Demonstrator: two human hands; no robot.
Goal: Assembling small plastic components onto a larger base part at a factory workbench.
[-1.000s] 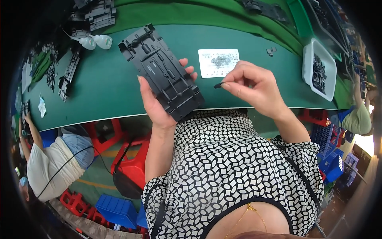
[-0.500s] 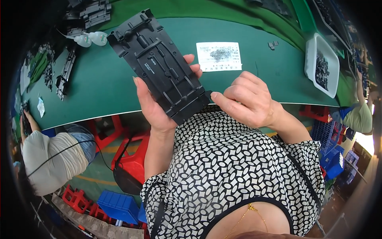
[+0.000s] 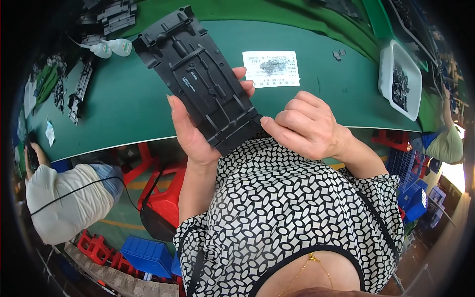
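Observation:
A long black moulded plastic panel (image 3: 200, 81), ribbed and with raised channels, is held tilted above the table edge. My left hand (image 3: 192, 136) wraps around it from below, thumb along its left edge and fingertips showing past its right edge. At the panel's lower right corner is my right hand (image 3: 309, 126), its fingers curled in and its thumb and forefinger tips against the edge. Whether a small piece sits between those fingertips is hidden.
Beyond the panel a printed white paper (image 3: 271, 68) lies on the green table (image 3: 163, 116). Small black pieces (image 3: 339, 55) lie right of it. A white tray (image 3: 415, 99) holds many black parts. White bottles (image 3: 118, 47) stand at left; a co-worker (image 3: 74, 198) sits nearby.
The panel and my left hand have shifted very slightly. My right thumb has moved a little left, closer against the panel's corner.

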